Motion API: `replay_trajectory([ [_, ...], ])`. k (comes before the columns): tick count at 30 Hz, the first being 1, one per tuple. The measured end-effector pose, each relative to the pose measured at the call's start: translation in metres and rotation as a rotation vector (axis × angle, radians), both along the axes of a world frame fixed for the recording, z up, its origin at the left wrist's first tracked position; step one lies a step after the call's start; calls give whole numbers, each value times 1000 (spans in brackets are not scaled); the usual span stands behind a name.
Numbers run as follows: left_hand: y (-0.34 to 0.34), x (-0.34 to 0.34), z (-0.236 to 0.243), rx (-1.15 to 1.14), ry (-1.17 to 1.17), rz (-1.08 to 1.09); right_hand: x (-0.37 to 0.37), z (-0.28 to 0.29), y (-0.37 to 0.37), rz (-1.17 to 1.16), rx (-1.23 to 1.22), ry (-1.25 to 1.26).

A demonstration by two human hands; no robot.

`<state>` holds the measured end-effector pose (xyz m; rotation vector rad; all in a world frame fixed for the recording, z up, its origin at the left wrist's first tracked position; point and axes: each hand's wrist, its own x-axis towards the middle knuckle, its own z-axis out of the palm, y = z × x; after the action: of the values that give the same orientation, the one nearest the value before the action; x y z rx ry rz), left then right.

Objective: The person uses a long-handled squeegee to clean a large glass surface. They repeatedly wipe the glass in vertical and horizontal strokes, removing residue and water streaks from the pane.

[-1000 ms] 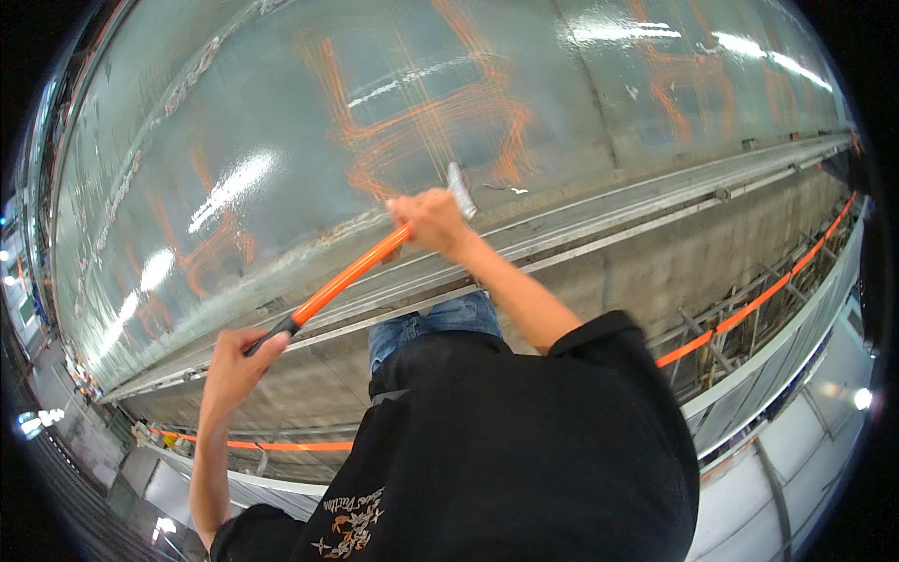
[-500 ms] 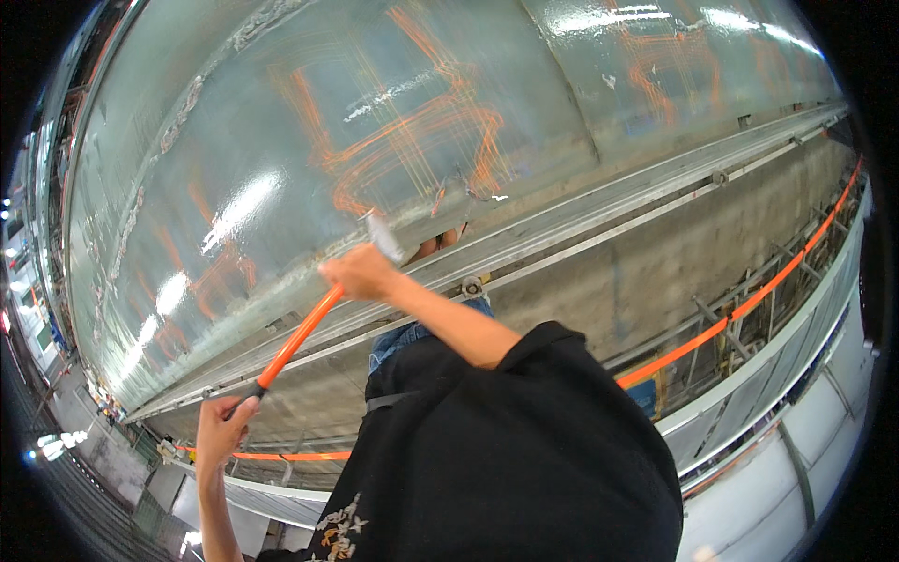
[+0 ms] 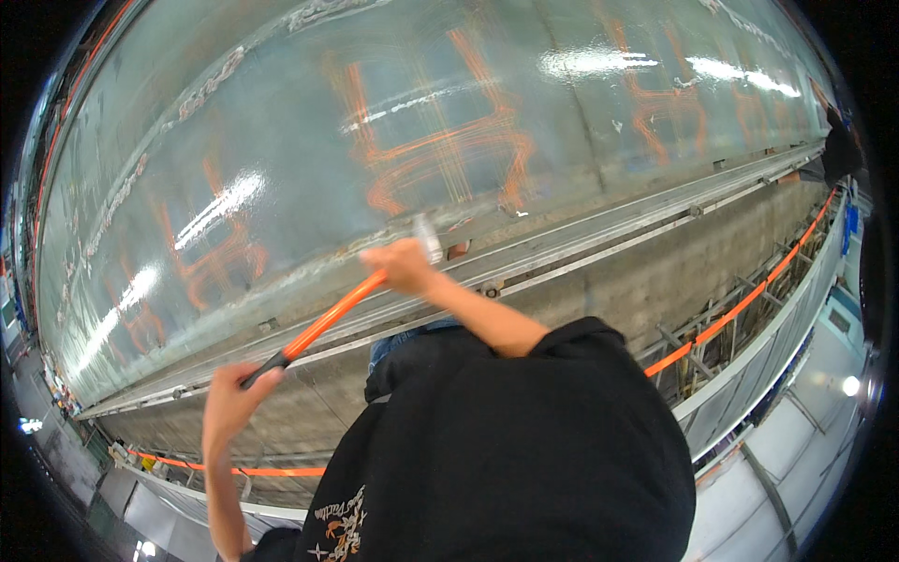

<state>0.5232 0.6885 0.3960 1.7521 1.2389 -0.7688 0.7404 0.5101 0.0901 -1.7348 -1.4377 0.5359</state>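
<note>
Orange-handled tool (image 3: 335, 313), held slantwise ahead of the black shirt (image 3: 515, 450), black end low at left, pale head (image 3: 428, 238) up at right. Wrapped around the black end: left hand (image 3: 234, 399), tipped slightly to the right, with left forearm (image 3: 221, 496) rising almost upright from near the lower edge. Wrapped around the orange shaft just below the head: right hand (image 3: 403, 266), set farther forward, with right forearm (image 3: 492, 317) slanting up and leftward out of the short black sleeve (image 3: 590, 330). Past the shirt, a patch of blue jeans (image 3: 398, 347). Beyond, a stained grey-brown surface (image 3: 618, 281), then a pale metal ledge (image 3: 637, 217) running the length of it. Blurred at the head; cannot tell whether touching or just off the lower edge of the glossy greenish panel (image 3: 300, 253). Across that panel, streaky orange marks (image 3: 449, 140) and white reflections (image 3: 585, 63). Farther off at right, an orange strip (image 3: 740, 309) curving along its length, and a bright light (image 3: 850, 385) near the rim.
</note>
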Motion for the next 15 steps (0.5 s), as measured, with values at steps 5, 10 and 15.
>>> replay_trajectory([
  [5, 18, -24, 42, -5, 198, 224, -59, 19, 54, 95, -57, 61],
  [10, -21, 70, 1, -93, 158, 145, 56, 3, -10, -45, 102, -29],
  [15, -63, 141, -38, -125, -43, 88, 159, 6, -72, -145, -25, -235],
])
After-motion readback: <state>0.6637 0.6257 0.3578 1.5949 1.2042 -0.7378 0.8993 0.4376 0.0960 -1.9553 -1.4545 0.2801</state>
